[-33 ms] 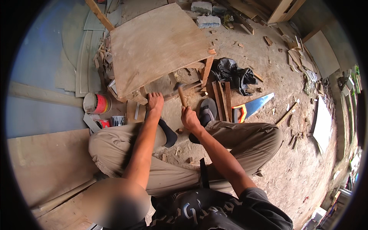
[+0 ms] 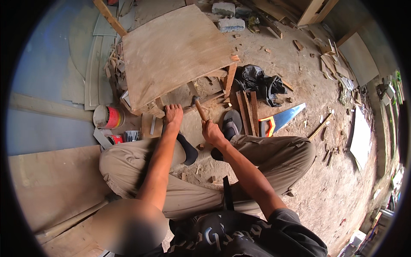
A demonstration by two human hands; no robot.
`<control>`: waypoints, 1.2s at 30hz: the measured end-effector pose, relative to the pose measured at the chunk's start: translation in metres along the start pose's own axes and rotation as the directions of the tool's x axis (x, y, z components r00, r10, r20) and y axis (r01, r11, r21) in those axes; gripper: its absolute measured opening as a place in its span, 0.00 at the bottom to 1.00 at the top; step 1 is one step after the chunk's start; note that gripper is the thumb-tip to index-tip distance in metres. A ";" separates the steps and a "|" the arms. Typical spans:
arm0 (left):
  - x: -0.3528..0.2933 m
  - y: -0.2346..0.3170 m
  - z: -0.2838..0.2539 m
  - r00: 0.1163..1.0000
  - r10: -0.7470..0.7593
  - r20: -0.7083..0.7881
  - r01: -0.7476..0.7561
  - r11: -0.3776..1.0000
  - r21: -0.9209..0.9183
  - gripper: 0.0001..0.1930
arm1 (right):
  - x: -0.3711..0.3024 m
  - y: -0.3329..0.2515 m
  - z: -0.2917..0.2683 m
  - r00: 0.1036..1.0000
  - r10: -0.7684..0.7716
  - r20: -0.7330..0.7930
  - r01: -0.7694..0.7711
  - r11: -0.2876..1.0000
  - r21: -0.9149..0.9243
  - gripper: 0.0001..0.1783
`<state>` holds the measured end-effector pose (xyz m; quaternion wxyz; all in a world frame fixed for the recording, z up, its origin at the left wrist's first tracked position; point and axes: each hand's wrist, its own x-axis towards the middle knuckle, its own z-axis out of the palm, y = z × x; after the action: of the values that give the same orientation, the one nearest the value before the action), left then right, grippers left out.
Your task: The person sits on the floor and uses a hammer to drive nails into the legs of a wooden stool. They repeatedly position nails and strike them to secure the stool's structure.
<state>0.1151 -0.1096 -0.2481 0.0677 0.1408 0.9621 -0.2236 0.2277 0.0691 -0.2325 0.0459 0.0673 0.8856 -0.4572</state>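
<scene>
My right hand (image 2: 212, 132) is closed round the wooden handle of a hammer (image 2: 201, 110). The hammer's dark head is up against the lower wooden rail (image 2: 210, 99) of a low table (image 2: 171, 53) with a plywood top. To the left of the hammer, my left hand (image 2: 174, 114) grips the same rail, its fingers bent over the top and the thumb side toward the hammer. Any nail or joint under the hammer head is too small to make out. One table leg (image 2: 230, 79) stands just beyond the rail's right end.
A handsaw (image 2: 286, 120) lies right of my foot, beside several wood strips (image 2: 250, 111) and a black plastic bag (image 2: 261, 83). Paint cans (image 2: 109, 116) stand at left. Wood scraps litter the floor; concrete blocks (image 2: 231, 24) lie at the back.
The hammer head has swung a little left and down to the rail. My left hand stays on the rail, and the table has not visibly moved.
</scene>
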 end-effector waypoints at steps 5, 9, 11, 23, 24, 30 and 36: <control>-0.002 0.001 -0.009 0.995 0.040 0.096 -0.031 0.995 -0.090 0.15 | -0.004 0.020 -0.005 0.987 -0.154 -0.043 0.154 0.988 0.008 0.22; 0.000 0.000 -0.007 0.998 0.008 0.055 0.002 0.985 -0.171 0.15 | -0.009 0.027 -0.034 0.987 -0.160 0.017 0.161 0.983 -0.084 0.22; -0.003 0.000 -0.004 0.999 -0.008 0.039 0.016 0.978 -0.209 0.16 | -0.009 0.031 -0.053 0.991 -0.119 0.067 0.124 0.988 -0.090 0.23; -0.002 -0.010 -0.026 0.981 0.041 0.192 0.009 0.968 -0.251 0.30 | -0.010 0.012 -0.089 0.952 0.269 0.150 -0.273 0.962 0.007 0.32; -0.003 -0.010 -0.029 0.980 0.039 0.193 0.012 0.967 -0.254 0.29 | -0.011 0.010 -0.090 0.945 0.285 0.158 -0.288 0.958 0.001 0.30; -0.003 -0.012 -0.035 0.975 0.027 0.219 0.044 0.949 -0.312 0.28 | -0.008 0.032 -0.077 0.941 0.241 0.238 -0.229 0.970 -0.076 0.30; 0.010 -0.018 -0.027 0.981 0.075 0.179 -0.020 0.957 -0.291 0.22 | -0.010 0.063 -0.055 0.972 0.170 0.161 -0.147 0.978 -0.146 0.33</control>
<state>0.0988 -0.1104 -0.2183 0.1833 0.1308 0.9699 -0.0920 0.2468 0.1491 -0.2495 0.1634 0.0948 0.8985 -0.3962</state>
